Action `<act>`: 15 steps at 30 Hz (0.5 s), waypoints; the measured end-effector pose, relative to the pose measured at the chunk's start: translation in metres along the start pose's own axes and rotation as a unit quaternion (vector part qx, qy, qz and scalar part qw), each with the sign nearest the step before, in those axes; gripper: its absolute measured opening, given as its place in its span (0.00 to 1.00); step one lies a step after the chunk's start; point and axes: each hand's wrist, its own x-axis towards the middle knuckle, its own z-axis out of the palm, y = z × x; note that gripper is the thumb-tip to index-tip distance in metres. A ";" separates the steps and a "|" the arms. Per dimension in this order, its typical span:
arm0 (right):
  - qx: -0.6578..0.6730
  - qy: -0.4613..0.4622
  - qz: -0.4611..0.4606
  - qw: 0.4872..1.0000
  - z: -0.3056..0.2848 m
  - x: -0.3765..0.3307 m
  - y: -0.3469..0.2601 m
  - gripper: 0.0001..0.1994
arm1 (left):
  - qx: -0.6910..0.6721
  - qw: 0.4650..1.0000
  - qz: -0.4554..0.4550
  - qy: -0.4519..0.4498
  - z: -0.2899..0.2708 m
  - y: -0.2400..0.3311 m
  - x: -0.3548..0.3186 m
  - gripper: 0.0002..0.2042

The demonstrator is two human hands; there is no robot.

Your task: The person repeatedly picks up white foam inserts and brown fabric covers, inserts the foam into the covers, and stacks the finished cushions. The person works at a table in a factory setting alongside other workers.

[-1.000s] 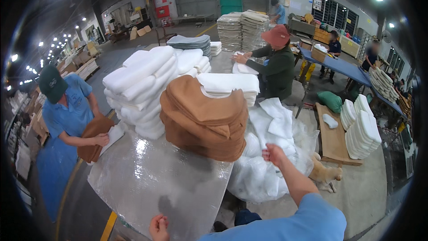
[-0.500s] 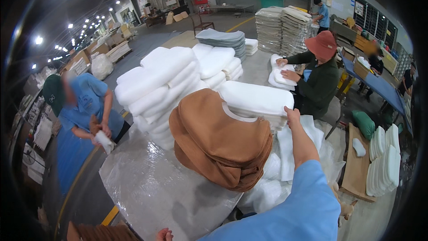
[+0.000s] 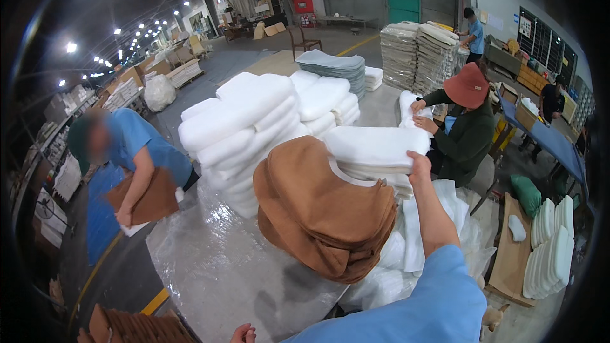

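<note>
My right hand [image 3: 419,168] reaches forward and is closed on the right end of the top white pad [image 3: 378,146], which lies on a low stack of similar pads. Just left of that arm sits a pile of brown curved, padded fabric covers [image 3: 318,216] with pale edging, on the plastic-covered table [image 3: 241,286]. Low at the bottom edge, my left hand [image 3: 243,334] is partly cut off; its loosely bent fingers look open, and nothing shows in them. A tall stack of thick white pads [image 3: 235,133] stands behind the brown pile.
On the left a person in blue [image 3: 152,152] handles a brown piece. Across the table a person in a red hat [image 3: 467,101] works on white padding. Grey pads [image 3: 330,67] and wrapped stacks [image 3: 400,57] stand farther back. Brown pieces [image 3: 133,327] lie at lower left.
The view has shifted, so the table sits lower and farther right. My right hand stays at the white pad's end. The person on the left has leaned over, with a brown piece now spread out.
</note>
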 end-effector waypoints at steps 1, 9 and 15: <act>-0.006 0.008 -0.058 0.998 -0.002 -0.004 -0.014 0.26 | -0.003 1.000 0.026 -0.018 0.000 -0.004 0.004 0.17; 0.079 0.027 -0.219 0.972 -0.026 -0.161 -0.098 0.29 | 0.003 0.999 0.000 -0.034 -0.077 -0.049 -0.032 0.16; 0.115 -0.072 -0.230 0.964 -0.067 -0.324 -0.117 0.31 | -0.002 0.994 0.074 -0.074 -0.132 -0.069 -0.018 0.18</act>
